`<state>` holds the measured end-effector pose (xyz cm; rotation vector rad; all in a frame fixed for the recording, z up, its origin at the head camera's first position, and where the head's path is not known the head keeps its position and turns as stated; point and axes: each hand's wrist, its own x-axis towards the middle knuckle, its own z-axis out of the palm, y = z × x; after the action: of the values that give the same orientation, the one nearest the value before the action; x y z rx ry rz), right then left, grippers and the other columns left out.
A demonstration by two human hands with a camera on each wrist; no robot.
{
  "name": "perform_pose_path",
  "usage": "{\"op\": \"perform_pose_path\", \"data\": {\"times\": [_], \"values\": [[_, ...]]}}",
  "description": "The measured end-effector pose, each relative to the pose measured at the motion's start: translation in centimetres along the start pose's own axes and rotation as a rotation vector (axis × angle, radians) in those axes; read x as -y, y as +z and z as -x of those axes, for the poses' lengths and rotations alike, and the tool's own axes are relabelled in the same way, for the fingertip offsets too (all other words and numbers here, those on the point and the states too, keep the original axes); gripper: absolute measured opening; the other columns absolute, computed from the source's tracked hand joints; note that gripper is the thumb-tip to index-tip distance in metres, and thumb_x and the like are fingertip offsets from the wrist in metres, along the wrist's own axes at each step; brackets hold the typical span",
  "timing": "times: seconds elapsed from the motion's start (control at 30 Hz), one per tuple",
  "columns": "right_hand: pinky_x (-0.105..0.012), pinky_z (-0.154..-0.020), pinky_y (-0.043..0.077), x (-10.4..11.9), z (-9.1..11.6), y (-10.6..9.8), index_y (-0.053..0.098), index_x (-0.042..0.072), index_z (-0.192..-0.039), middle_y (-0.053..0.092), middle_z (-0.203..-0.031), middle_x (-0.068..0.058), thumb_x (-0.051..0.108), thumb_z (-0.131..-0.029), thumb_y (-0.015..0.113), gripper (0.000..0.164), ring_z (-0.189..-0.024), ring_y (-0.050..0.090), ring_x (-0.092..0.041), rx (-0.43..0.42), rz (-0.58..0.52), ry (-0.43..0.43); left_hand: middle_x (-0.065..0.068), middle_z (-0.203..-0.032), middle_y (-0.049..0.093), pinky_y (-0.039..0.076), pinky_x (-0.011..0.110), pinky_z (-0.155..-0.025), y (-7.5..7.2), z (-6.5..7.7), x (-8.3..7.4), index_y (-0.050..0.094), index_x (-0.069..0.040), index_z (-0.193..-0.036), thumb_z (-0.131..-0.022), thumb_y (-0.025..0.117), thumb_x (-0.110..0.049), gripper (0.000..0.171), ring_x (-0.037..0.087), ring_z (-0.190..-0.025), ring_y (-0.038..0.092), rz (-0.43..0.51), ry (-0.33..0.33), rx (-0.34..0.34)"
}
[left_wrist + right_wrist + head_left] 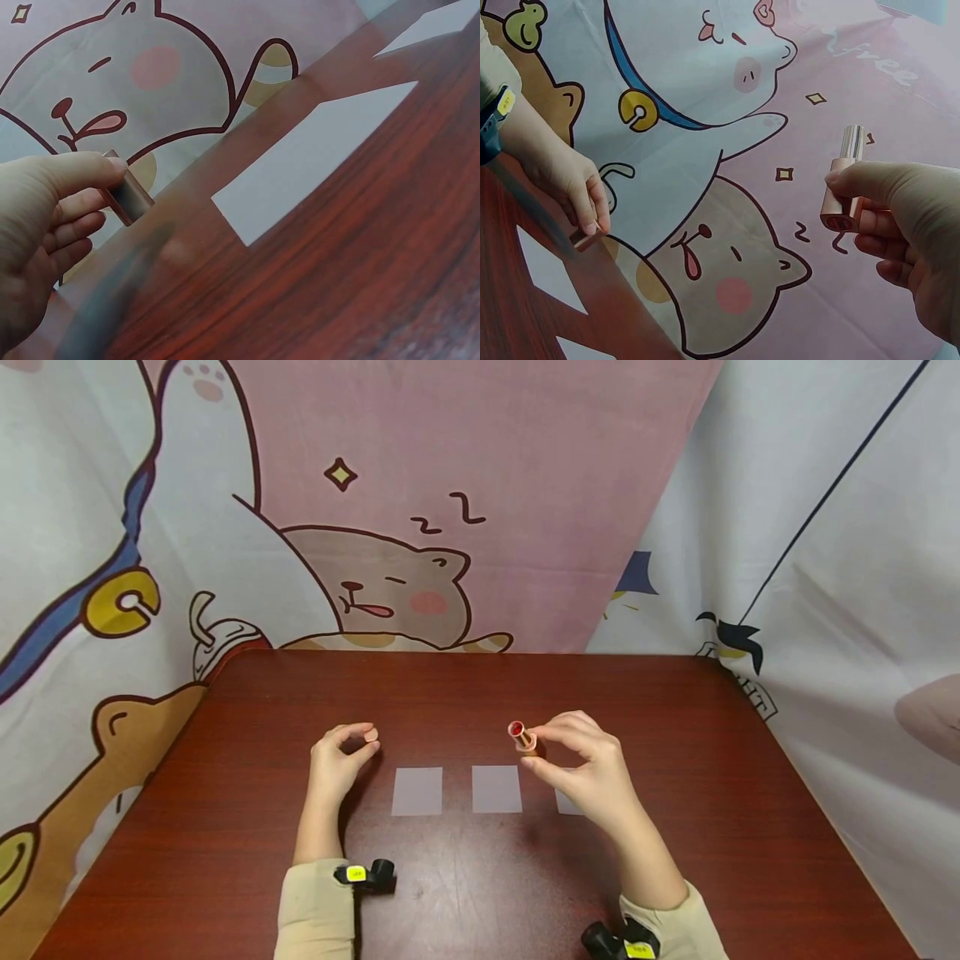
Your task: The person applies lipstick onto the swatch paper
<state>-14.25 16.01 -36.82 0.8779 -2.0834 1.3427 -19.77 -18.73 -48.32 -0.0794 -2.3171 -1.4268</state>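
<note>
Right hand point(592, 766) holds a gold tube point(525, 741) containing red lipstick point(517, 728).

Pale script point(885, 69) on the pink cloth point(562, 460) ends in "free"; the strokes before it are too faint to read. Two brown Z-shaped marks point(468, 508) stand above the drawn animal point(405, 585). Block letters point(759, 697) on the white cloth point(832, 635) beside the bench point(450, 693), and the yellow labels point(356, 874) on the wrist cameras point(383, 875), are too small to read surely.
</note>
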Motion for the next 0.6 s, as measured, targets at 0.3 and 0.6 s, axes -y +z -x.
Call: {"op": "perform_pose_path", "data": {"times": [0.3,0.6], "values": [[-0.024,-0.076,0.045,0.02,-0.03,0.00,0.075,0.007,-0.092,0.066,-0.084,0.003,-0.005,-0.064,0.084,0.032,-0.084,0.056,-0.016,-0.013,0.005,-0.018,0.012,-0.097,0.070,0.041,0.041,-0.091,0.05,0.09,0.18,0.073,0.000,-0.101,-0.074,0.081,-0.001,0.028,0.028,-0.101,0.059,-0.045,-0.053,0.032],[-0.025,-0.075,0.045,0.10,-0.04,0.00,0.075,0.008,-0.093,0.066,-0.083,0.003,-0.004,-0.065,0.084,0.031,-0.084,0.056,-0.016,-0.005,-0.002,-0.017,0.013,-0.095,0.069,0.042,0.041,-0.092,0.08,0.17,0.26,0.073,-0.001,-0.101,-0.075,0.080,-0.003,0.027,0.028,-0.099,0.061,-0.075,-0.085,0.060]]}}
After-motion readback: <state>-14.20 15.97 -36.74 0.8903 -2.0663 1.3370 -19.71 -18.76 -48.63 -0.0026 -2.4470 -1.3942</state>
